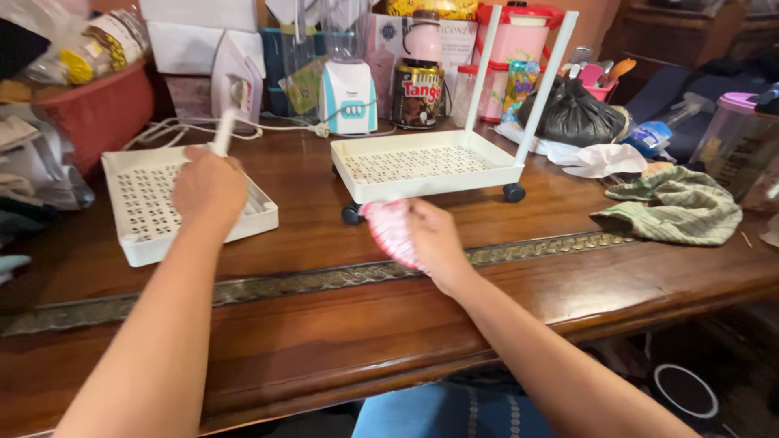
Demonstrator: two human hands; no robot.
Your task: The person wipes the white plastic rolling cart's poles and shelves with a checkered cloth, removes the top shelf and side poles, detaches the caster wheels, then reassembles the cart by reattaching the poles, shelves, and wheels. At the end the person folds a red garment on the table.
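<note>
My left hand (209, 188) is closed around a white plastic pole (224, 130) that rises above a loose white perforated tray (146, 212) lying on the wooden table (341, 316). My right hand (430, 235) grips a bunched pink cloth (391, 229) and presses it against the front edge of a second white perforated tray (422, 169). That tray stands on small black wheels (514, 192) and has two white poles (545, 81) rising at its far right side.
At the table's back stand a blender (347, 89), a dark tin (418, 93), pink containers (519, 32), a black plastic bag (574, 113) and a clothes iron (235, 77). A green striped cloth (677, 209) lies at the right, and a red tub (97, 109) at the left.
</note>
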